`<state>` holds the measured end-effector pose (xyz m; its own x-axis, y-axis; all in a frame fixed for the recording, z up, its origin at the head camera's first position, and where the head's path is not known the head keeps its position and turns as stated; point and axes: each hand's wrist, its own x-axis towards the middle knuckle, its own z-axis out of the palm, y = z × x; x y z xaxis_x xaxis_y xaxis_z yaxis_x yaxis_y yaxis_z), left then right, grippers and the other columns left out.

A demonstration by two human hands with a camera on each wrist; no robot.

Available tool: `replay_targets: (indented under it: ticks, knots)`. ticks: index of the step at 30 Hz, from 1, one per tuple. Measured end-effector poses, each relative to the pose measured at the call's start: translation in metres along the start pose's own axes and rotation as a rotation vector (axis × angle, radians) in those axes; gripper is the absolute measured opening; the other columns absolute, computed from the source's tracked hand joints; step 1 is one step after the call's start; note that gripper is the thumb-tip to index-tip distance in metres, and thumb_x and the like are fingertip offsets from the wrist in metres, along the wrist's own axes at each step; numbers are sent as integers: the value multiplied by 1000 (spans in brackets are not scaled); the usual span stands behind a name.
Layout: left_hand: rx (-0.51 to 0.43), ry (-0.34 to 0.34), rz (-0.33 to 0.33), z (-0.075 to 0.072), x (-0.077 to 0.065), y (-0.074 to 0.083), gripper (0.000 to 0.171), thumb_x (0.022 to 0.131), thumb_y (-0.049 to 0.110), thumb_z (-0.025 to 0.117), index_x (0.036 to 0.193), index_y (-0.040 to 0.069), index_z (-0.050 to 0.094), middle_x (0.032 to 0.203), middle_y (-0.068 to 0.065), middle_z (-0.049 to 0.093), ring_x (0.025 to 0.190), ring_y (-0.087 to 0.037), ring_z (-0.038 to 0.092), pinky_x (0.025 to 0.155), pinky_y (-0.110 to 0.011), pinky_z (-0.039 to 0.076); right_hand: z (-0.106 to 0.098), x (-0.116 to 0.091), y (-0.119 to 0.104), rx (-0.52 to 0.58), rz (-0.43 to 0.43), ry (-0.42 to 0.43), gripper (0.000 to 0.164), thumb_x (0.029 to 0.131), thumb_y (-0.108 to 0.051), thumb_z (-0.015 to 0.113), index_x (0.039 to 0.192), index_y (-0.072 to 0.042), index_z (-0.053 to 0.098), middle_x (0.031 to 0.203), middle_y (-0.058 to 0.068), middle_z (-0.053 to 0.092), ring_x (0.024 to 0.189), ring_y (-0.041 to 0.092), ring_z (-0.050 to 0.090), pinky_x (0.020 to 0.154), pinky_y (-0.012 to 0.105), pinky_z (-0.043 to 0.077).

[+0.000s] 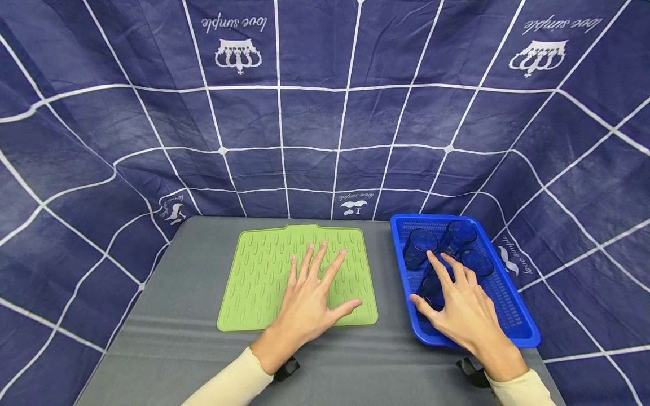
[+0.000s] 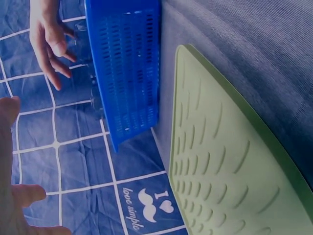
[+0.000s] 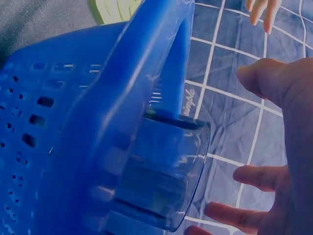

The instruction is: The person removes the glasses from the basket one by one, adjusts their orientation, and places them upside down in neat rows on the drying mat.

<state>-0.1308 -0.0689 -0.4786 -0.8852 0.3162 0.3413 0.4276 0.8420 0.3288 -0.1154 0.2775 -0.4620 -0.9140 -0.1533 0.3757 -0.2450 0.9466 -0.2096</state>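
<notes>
My left hand (image 1: 310, 299) hovers above a light green ridged mat (image 1: 259, 282), fingers spread and holding nothing. Over the near part of a blue plastic basket (image 1: 513, 304), my right hand (image 1: 464, 307) hangs with its fingers apart. Several clear drinking glasses stand in the basket, among them one glass (image 1: 420, 242) at the left and another glass (image 1: 459, 232) at the back. A nearer glass (image 1: 433, 290) is partly hidden by the right hand. In the right wrist view, the rim of a glass (image 3: 166, 166) shows above the basket wall, apart from the fingers.
A grey cloth (image 1: 188, 282) covers the table under the mat and basket. Dark blue curtains (image 1: 315, 118) with white grid lines enclose the back and both sides. The basket stands to the right of the mat, with a strip of grey cloth between them.
</notes>
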Motion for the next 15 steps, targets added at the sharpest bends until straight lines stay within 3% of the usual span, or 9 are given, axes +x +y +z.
replay_targets:
  ticks: [6,15]
  knots:
    - [-34,-19,16,6,6,7,104,100,83,71,186,45,25,194,-14,30,180,-47,28,143,-80,24,-1,0,3,10,25,-46,101,92,-59,93,176,-25,50,158,22,64,132,55,66,68,75,62]
    - [-49,5,45,13,13,16,104,101,83,72,186,43,27,192,-14,34,179,-45,32,141,-77,32,-2,-1,4,10,34,-45,79,90,-49,97,156,-15,71,149,22,69,132,54,67,68,77,61]
